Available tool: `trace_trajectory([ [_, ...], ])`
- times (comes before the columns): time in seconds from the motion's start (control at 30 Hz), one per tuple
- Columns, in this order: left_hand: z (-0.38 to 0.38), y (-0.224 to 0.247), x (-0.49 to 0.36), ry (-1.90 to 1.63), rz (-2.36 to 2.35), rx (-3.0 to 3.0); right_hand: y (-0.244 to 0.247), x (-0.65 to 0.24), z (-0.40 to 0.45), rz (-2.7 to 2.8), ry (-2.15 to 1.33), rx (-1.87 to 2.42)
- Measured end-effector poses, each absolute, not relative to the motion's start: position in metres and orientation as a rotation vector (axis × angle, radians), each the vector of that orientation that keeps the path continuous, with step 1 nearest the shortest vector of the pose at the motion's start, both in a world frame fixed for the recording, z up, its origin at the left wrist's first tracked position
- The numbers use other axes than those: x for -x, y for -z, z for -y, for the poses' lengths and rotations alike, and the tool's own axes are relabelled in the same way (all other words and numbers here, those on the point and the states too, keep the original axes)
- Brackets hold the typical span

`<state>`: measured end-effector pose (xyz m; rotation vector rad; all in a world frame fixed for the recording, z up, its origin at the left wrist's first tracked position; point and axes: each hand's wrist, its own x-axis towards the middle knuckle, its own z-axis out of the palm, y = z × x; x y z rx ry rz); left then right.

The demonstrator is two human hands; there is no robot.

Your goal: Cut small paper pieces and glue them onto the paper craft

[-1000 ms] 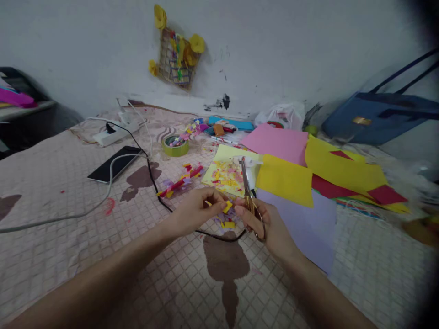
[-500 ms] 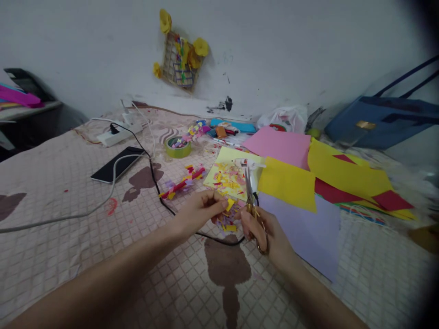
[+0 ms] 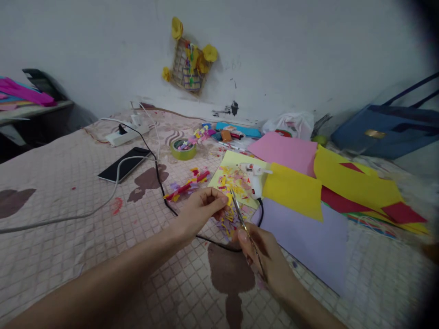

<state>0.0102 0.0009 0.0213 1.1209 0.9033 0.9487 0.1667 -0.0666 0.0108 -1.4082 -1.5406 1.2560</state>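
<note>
Between the thumb and fingers of my left hand (image 3: 202, 208) is a small piece of yellow paper (image 3: 229, 198). My right hand (image 3: 264, 251) grips a pair of scissors (image 3: 240, 215), whose blades point up and left beside that piece. Whether the blades touch it I cannot tell. Beneath both hands lie many small paper scraps (image 3: 229, 224) in yellow, pink and purple. A pale yellow sheet (image 3: 219, 171), strewn with more scraps, lies just beyond. On it rests a white glue gun (image 3: 255, 176). A stick wrapped in coloured paper bits (image 3: 187, 186) lies left of the sheet.
Yellow paper (image 3: 291, 187), a lilac sheet (image 3: 308, 242) and a pink sheet (image 3: 284, 151) spread to the right. A black cord (image 3: 159, 183) runs under my hands. Leftward are a tape roll (image 3: 183, 150), a phone (image 3: 124, 164) and a power strip (image 3: 126, 135). A blue bag (image 3: 387, 128) stands far right.
The scissors have tilted left, bringing their blades from upright down to the yellow piece. My left hand still pinches that piece. The whole view has shifted slightly.
</note>
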Motion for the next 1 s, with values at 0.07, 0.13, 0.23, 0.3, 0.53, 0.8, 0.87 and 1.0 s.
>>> trace_trajectory([
  [0.07, -0.001, -0.022, -0.011, -0.955, -0.91, -1.115, -0.009, -0.166, 0.067, 1.559, -1.244, 1.41],
  [0.13, 0.0, -0.023, -0.011, -0.96, -0.927, -1.113, -0.006, -0.167, 0.067, 1.587, -1.222, 1.418],
  [0.23, 0.0, -0.023, -0.011, -0.958, -0.944, -1.091, -0.003, -0.168, 0.067, 1.615, -1.192, 1.43],
  [0.3, 0.001, -0.023, -0.012, -0.965, -0.943, -1.072, -0.001, -0.168, 0.067, 1.616, -1.195, 1.432],
  [0.53, 0.003, -0.021, -0.013, -1.003, -0.925, -1.028, 0.004, -0.169, 0.068, 1.638, -1.172, 1.424],
  [0.8, 0.006, -0.021, -0.016, -1.044, -0.903, -0.952, -0.002, -0.167, 0.068, 1.635, -1.144, 1.444],
  [0.87, 0.006, -0.02, -0.017, -1.05, -0.896, -0.943, -0.002, -0.167, 0.068, 1.648, -1.131, 1.444],
  [1.0, 0.006, -0.02, -0.017, -1.055, -0.891, -0.938, 0.002, -0.168, 0.066, 1.666, -1.106, 1.448],
])
